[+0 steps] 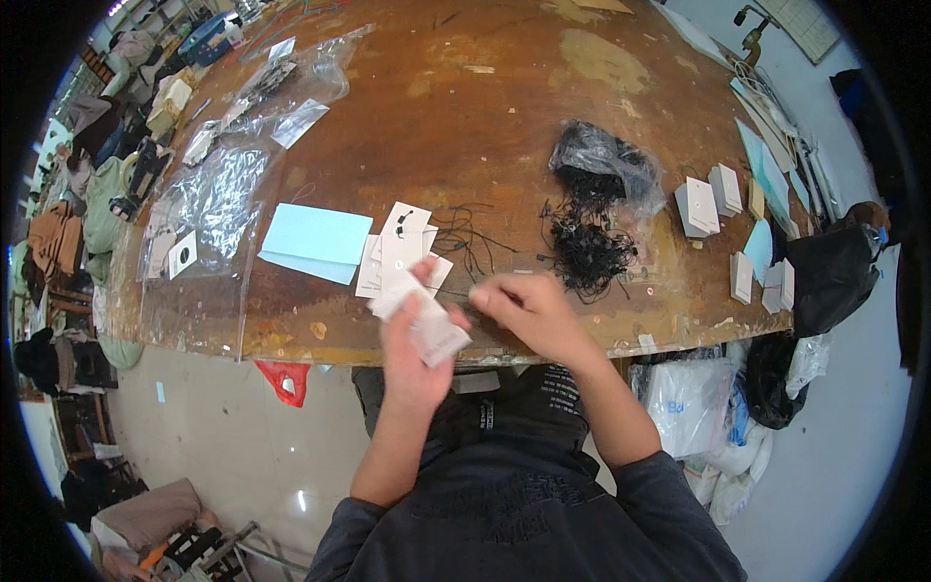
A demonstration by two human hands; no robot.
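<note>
My left hand [415, 351] is closed around a white hang tag [436, 331], just above the near edge of the table. To its right, my right hand [529, 303] has its fingers curled together; anything pinched in them is too small to make out. Several white hang tags [404, 242] lie overlapping just beyond my left hand, the top one with a small black mark. Loose black strings [467, 241] spread to the right of these tags. Farther right sits a tangled heap of black strings [590, 254], which spills from a clear plastic bag [609, 155].
Folded light blue paper [315, 241] lies left of the tags. Clear plastic bags [218, 184] cover the table's left side. Stacks of white tags [696, 208] stand at the right, near a black bag [832, 276]. The worn wooden table [436, 116] ends just before my body.
</note>
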